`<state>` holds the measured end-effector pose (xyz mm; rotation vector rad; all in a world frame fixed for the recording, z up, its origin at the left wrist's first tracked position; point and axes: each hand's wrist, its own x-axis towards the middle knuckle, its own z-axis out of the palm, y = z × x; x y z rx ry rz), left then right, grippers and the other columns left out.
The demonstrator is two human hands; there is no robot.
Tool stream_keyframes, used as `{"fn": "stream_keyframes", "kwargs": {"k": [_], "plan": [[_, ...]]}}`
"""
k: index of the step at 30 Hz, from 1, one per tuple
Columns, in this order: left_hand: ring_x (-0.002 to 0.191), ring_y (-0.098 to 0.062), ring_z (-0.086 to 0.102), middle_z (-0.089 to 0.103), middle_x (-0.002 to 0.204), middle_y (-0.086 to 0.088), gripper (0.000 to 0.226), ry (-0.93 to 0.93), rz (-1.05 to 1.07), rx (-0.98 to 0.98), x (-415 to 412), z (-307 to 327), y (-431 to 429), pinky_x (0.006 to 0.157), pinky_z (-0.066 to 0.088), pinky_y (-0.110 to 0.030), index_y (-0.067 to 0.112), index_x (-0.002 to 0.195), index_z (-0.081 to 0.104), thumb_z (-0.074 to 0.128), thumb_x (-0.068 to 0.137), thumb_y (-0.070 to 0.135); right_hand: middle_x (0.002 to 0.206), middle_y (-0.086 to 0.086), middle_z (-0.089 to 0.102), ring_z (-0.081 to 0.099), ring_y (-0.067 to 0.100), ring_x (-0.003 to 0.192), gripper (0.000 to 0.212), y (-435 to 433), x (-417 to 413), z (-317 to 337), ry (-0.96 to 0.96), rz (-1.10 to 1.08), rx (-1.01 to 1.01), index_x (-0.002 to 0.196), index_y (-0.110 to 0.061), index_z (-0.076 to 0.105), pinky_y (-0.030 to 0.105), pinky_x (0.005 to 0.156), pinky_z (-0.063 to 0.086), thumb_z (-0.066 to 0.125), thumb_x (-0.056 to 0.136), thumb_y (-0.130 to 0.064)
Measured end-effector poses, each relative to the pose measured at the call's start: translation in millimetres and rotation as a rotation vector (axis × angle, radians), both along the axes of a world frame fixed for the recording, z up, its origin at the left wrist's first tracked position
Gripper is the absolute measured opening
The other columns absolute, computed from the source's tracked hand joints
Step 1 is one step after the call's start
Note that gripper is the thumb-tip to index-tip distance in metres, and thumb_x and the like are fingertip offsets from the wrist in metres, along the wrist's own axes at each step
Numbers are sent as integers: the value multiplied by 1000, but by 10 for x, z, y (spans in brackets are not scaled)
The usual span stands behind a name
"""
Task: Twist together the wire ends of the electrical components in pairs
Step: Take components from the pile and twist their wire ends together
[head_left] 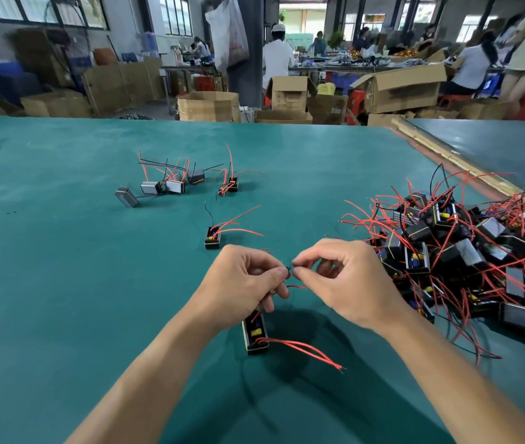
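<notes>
Wire ends [289,268], thin and dark, sit pinched between left hand [245,280] and right hand [334,277] just above a small black rectangular component [255,331] with red leads; a tangled heap of such components [466,248] lies right of it.

On the table [62,283], the component heap [466,251] lies right, a small cluster [165,184] far left, a lone component [213,239] between.

Green work table [62,251], matte surface. Adjoining table [495,145] at right, a wooden strip [446,157] along the joint. Open cardboard boxes [402,88] on the floor beyond. White bag [229,30] hangs by a pillar [251,81]. Workers [275,59] at far benches.
</notes>
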<state>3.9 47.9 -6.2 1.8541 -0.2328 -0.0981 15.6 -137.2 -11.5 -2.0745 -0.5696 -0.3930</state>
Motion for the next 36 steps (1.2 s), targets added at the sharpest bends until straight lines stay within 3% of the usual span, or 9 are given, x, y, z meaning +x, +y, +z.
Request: {"fn": "stream_keyframes", "kwargs": {"k": [9, 16, 20, 25, 31, 36], "plan": [[43, -11, 52, 69, 62, 0, 20, 4, -12, -11, -13, -1, -23, 45, 42, -19, 4, 79, 70, 59, 95, 2, 59, -20, 61, 49, 2, 49, 18, -5, -20, 23, 87, 15, -26, 69, -22, 70, 12, 53, 36, 77, 80, -9], [44, -11, 50, 68, 60, 2, 18, 11, -1, 43, -17, 0, -25, 47, 42, -22, 5, 81, 71, 59, 95, 5, 76, -12, 60, 61, 12, 70, 21, -15, -31, 13, -15, 35, -186, 74, -27, 61, 14, 60, 41, 71, 83, -11], [42, -10, 45, 63, 55, 4, 18, 47, -18, 79, -15, 3, -9, 46, 37, -20, 5, 82, 72, 59, 95, 7, 80, -13, 61, 61, 14, 71, 17, -12, -30, 22, -67, 82, -205, 77, -26, 64, 26, 58, 48, 72, 85, -13], [45, -13, 43, 58, 53, 3, 19, 90, -56, 96, -19, 3, 3, 53, 35, -27, 3, 80, 72, 60, 94, 7, 75, -11, 66, 58, 10, 65, 10, -17, -37, 25, -91, 106, -243, 77, -21, 72, 19, 62, 43, 76, 83, -15], [43, -12, 43, 63, 56, 1, 23, 34, -65, 85, -38, 18, 8, 46, 34, -23, 14, 73, 72, 63, 93, 10, 68, -5, 71, 60, 6, 59, 14, 43, -73, 43, 115, 93, 51, 74, -17, 74, 16, 59, 46, 77, 80, -4], [51, -21, 41, 67, 59, 1, 21, -55, -52, 130, -55, -6, -31, 50, 35, -34, 12, 75, 72, 61, 92, 7, 64, 5, 68, 56, 22, 59, 17, 74, -22, -7, 465, 47, 337, 73, -12, 69, 26, 53, 48, 75, 80, 2]]}}
